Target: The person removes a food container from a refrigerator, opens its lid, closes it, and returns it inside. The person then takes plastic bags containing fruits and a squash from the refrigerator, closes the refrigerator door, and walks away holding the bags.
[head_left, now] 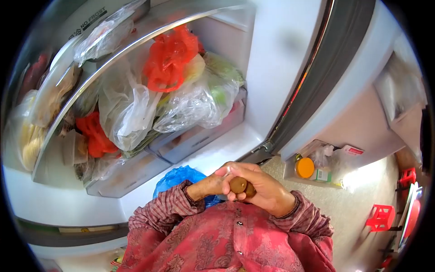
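In front of my chest, at the open fridge, both hands meet. My right hand (269, 188) is closed around two brown, rounded things (239, 185) whose smooth ends show side by side; their kind I cannot make out. My left hand (208, 185) presses against the right one with its fingers bent, and whether it grips anything is hidden. A crumpled blue plastic bag (174, 177) shows behind my left forearm and below my wrist; its contents are not visible.
Fridge shelves hold clear plastic bags of greens (199, 97) and red plastic bags (172, 59). Below are translucent drawers (195, 138). On the right, the open door (317, 109) has a bin with an orange-lidded jar (304, 167). Red stools (381, 217) stand on the floor beyond.
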The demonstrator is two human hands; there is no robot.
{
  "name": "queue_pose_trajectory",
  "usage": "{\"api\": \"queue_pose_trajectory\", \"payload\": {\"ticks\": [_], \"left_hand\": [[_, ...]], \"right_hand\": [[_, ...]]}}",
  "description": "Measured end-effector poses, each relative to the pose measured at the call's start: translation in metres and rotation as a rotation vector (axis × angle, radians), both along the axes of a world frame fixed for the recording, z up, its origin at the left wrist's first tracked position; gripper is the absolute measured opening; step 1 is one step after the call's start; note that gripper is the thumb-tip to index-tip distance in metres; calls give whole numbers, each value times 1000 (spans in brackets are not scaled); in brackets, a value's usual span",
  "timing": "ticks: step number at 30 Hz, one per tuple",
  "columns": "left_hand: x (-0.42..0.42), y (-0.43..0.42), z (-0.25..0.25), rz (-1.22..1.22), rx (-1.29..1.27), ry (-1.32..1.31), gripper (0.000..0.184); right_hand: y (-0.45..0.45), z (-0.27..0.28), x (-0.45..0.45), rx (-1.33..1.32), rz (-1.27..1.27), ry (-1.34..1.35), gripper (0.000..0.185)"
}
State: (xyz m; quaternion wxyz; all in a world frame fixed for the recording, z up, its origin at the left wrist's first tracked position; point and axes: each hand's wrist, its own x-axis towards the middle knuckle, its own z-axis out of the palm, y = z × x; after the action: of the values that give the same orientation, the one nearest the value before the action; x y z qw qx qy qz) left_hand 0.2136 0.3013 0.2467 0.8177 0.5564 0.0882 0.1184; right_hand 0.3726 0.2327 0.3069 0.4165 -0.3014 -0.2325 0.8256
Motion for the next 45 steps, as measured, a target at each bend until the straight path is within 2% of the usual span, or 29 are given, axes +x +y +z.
{"api": "queue_pose_trajectory", "payload": {"ticks": [2, 4, 6, 7, 8, 10, 11, 12, 14, 15, 16, 17, 18, 21, 22, 24, 30, 32, 33, 34, 36, 40, 42, 44, 45], "left_hand": [[6, 3, 14, 19, 83, 50, 22], [12, 5, 10, 39, 169, 63, 24], [20, 11, -18, 198, 752, 261, 29], [25, 7, -15, 230, 509, 191, 41], [27, 9, -5, 227, 509, 199, 41], [31, 24, 20, 260, 256, 592, 53], [33, 28, 21, 361, 316, 482, 57], [35, 32, 27, 356, 319, 487, 57], [40, 36, 48, 551, -211, 354, 57], [40, 38, 57, 547, -206, 362, 57], [40, 39, 66, 588, -262, 262, 58], [40, 40, 75, 628, -319, 161, 58], [42, 40, 84, 628, -315, 168, 58], [49, 44, 104, 644, -427, -99, 53], [52, 46, 109, 647, -418, -98, 53], [57, 54, 119, 719, -380, -178, 52], [81, 84, 140, 769, -336, -373, 46], [89, 92, 149, 1025, 60, -397, 45], [90, 96, 152, 1043, 203, -414, 45], [91, 104, 154, 1043, 202, -412, 45], [90, 122, 156, 1267, 802, -290, 45], [83, 142, 159, 1313, 774, -90, 45], [79, 162, 148, 1336, 866, -45, 42], [68, 188, 127, 1230, 1342, -73, 32], [61, 195, 120, 1196, 1499, 14, 21]], "right_hand": [[-3, -5, 9, -20, -7, 44, 43], [-11, 0, 17, -12, -12, 12, 43], [-21, 4, 28, -2, -15, -20, 44], [-26, 4, 33, 21, -29, -75, 45], [-31, 2, 40, 45, -43, -128, 46], [-40, -11, 53, 74, -79, -109, 47], [-45, -18, 60, 63, -185, -175, 46], [-50, -26, 66, 51, -292, -240, 46], [-59, -52, 72, 46, -386, -240, 44], [-64, -67, 73, 35, -428, -347, 43], [-67, -79, 72, 23, -470, -452, 43], [-68, -84, 68, -17, -457, -458, 44], [-67, -95, 65, -17, -459, -449, 44], [-48, -106, 55, 15, -285, -300, 47], [-39, -98, 51, 22, -283, -294, 47], [-21, -84, 45, -2, -217, -114, 48], [35, -62, 34, 174, -277, 7, 34], [62, -51, 36, 194, -360, 94, 35], [79, -51, 37, 204, -377, 122, 35], [96, -52, 37, 213, -398, 151, 34], [128, -39, 36, 85, -474, 211, 32], [184, -28, 32, 132, -507, 212, 29], [201, -23, 29, 121, -590, 122, 29], [211, -26, 25, 105, -596, 111, 30], [212, -24, 23, 145, -602, 97, 30]]}}
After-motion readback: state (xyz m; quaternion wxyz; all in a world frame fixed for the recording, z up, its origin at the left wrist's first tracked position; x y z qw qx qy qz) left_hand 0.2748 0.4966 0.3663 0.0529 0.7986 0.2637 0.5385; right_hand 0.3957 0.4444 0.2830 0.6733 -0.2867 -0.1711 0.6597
